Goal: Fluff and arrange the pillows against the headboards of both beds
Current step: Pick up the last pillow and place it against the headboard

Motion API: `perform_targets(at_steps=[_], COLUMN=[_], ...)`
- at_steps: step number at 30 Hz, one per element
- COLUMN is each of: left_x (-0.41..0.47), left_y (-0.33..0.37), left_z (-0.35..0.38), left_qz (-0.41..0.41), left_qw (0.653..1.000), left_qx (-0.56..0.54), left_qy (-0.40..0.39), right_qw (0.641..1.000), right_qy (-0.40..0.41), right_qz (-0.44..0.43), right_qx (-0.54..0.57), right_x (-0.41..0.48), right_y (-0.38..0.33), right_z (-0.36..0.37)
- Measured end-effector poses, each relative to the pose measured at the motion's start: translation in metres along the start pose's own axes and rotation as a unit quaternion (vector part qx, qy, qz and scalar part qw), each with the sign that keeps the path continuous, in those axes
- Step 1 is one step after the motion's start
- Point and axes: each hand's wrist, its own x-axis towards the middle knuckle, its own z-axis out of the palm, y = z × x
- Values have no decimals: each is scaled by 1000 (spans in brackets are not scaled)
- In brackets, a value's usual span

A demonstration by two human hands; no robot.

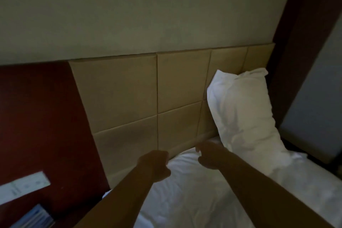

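Note:
A white pillow [242, 114] leans upright against the right part of the tan padded headboard [125, 94]. A second white pillow [187, 189] lies flat on the bed below it, its top edge close to the headboard's base. My left hand [154, 164] is closed on the left part of that top edge. To its right, my right hand [209, 155] grips the same edge, just left of the upright pillow. Both forearms reach in from the bottom of the view.
A dark red wall panel [42, 116] with a white switch plate [24, 187] lies left of the headboard. Blue-and-white papers [37, 218] sit at the bottom left. A dark wooden frame [299, 46] and a grey surface [314, 109] border the bed on the right.

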Motion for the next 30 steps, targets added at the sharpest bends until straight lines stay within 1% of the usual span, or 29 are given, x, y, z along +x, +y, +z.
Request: perform_targets(at_steps=[3,7,12,17,21,23,26,30], left_x=[-50,-89,-103,-126,-141,-144,-146,-156], left_y=[-33,-64,-61,-36,-17,-4,21,64], left_z=[16,24,33,74,105,109,105,107], left_qz=[29,63,95,148,180,192,212,236], left_qw=[999,998,995,989,983,979,971,961], left_qx=[-5,-5,-27,-13,-5,5,27,49], left_qy=[19,11,13,5,-44,-72,-107,-136], right_qw=[999,997,994,986,979,974,962,947], right_qy=[0,-1,-32,-40,-42,-42,-65,-29], right_qz=[35,72,97,154,193,216,253,297], right_qx=[14,24,31,44,53,59,78,115], right_x=[-33,-69,-120,-159,-193,-206,-224,-280], right_y=[-32,-77,-105,-97,-85,-79,-63,-24], right_z=[9,26,43,61,86,97,99,97])
